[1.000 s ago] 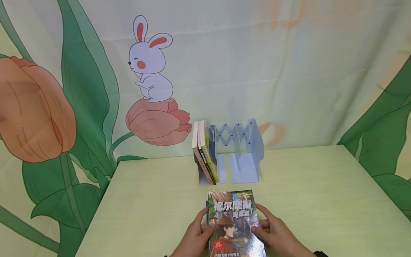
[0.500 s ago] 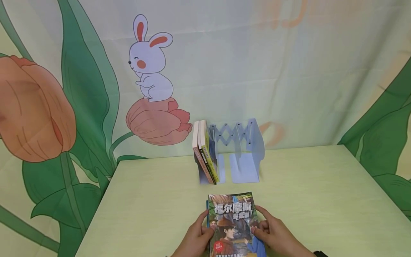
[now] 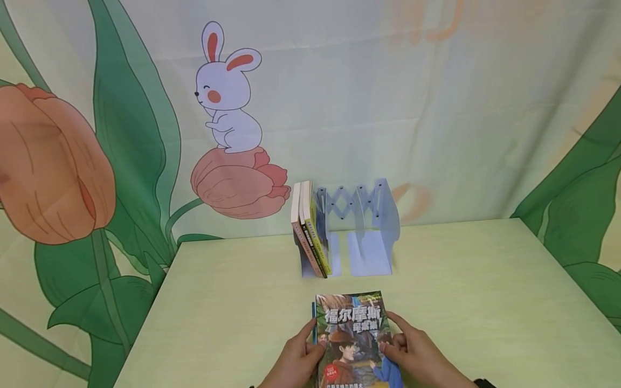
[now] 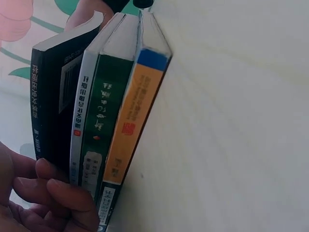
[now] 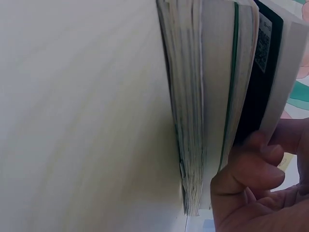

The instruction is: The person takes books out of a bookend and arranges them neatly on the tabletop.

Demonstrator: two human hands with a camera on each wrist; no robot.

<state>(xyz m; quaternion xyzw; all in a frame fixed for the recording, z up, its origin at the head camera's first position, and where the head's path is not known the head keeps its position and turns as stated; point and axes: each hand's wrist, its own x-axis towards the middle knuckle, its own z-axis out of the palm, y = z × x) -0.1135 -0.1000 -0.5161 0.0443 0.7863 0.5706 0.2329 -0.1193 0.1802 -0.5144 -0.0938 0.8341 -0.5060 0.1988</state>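
A comic-style paperback book [image 3: 356,339] with a cartoon cover lies face up at the front of the table, on top of a stack. My left hand [image 3: 296,355] grips its left edge, thumb on the cover. On the opposite edge, my right hand [image 3: 417,350] has its thumb on the cover and fingers curled under. In the left wrist view, the black-spined top book [image 4: 46,106] tilts up from a green-spined book [image 4: 99,121] and an orange-spined book [image 4: 135,106]. The right wrist view shows a gap under the held book's pages [image 5: 287,67], above the other books' pages [image 5: 215,96].
Behind the stack stands a pale blue expandable bookend rack [image 3: 371,253]. Several thin books [image 3: 310,231] lean in its left section. A printed cloth backdrop [image 3: 339,108] with a rabbit and tulips hangs behind the pale green table [image 3: 218,302].
The held book's far edge has dropped slightly toward me, and the glare on its cover has faded. Both hands keep nearly the same place at its sides.
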